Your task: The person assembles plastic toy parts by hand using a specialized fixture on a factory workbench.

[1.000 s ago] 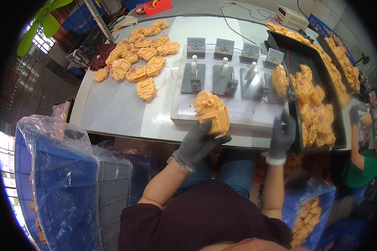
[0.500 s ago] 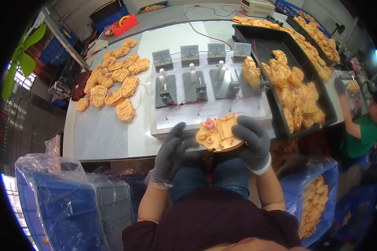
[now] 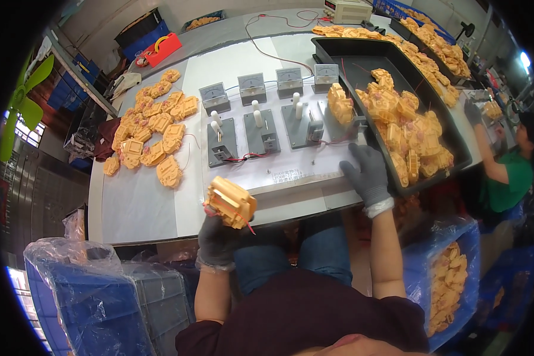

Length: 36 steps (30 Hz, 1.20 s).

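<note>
My left hand, in a grey glove, holds up a yellow-orange plastic housing with a red wire hanging from it. My right hand, gloved too, is at the right front corner of the white test board, its fingers apart and nothing seen in them. Its fingertips are just below the rightmost fixture; whether they touch it I cannot tell. Another yellow housing sits on that fixture. Grey fixtures with white pegs stand in a row, with analog meters behind them.
Loose yellow housings lie on the table's left. A black tray heaped with more housings stands right of the board. Lined blue bins flank me. A red holder and a power supply are farther back. A co-worker sits at right.
The housing, earlier between both hands, has gone left and turned over in my left hand. My right hand has let go and moved forward to the board's corner.
</note>
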Each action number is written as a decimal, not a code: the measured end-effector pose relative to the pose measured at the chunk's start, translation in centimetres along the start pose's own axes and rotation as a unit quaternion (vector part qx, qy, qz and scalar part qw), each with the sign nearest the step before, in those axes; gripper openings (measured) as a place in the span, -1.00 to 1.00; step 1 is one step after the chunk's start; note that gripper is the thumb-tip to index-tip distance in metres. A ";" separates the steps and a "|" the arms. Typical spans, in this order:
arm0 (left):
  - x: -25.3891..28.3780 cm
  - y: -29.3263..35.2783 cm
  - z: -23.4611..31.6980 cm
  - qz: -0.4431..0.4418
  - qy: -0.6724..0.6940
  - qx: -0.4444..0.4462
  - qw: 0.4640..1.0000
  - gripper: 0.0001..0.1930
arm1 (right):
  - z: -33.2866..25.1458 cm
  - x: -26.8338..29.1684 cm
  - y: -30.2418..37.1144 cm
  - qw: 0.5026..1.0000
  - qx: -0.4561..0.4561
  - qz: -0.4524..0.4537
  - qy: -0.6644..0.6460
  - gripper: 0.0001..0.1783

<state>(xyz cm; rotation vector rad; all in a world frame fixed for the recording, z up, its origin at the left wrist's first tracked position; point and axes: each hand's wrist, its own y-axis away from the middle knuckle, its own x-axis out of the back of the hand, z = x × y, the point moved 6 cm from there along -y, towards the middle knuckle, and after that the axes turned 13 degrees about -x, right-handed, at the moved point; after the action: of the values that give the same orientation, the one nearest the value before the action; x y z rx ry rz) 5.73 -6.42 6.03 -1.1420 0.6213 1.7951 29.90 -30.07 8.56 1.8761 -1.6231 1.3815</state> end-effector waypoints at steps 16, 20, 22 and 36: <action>-5.4 -7.8 5.3 0.029 -0.092 -0.195 0.976 -0.56 | -11.0 -1.4 1.3 0.937 0.088 0.005 -0.337 -0.51; -9.1 -12.0 4.2 0.014 -0.406 -0.272 0.872 -0.51 | -13.7 -6.2 0.7 0.913 0.070 -0.045 -0.399 -0.30; -8.7 -15.1 3.5 -0.021 -0.490 -0.332 0.806 -0.55 | -13.5 -6.4 0.7 0.910 0.077 -0.074 -0.401 -0.32; -10.0 -18.2 -0.8 -0.138 -0.826 -0.225 0.497 -0.51 | -12.2 -9.1 0.4 0.702 -0.073 -0.362 -0.609 -0.52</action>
<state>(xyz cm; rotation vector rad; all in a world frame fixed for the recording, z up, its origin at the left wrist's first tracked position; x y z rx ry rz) 23.82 -2.60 15.48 0.5868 -1.1773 1.8414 24.86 -15.76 7.09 3.0003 -0.9122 -0.4946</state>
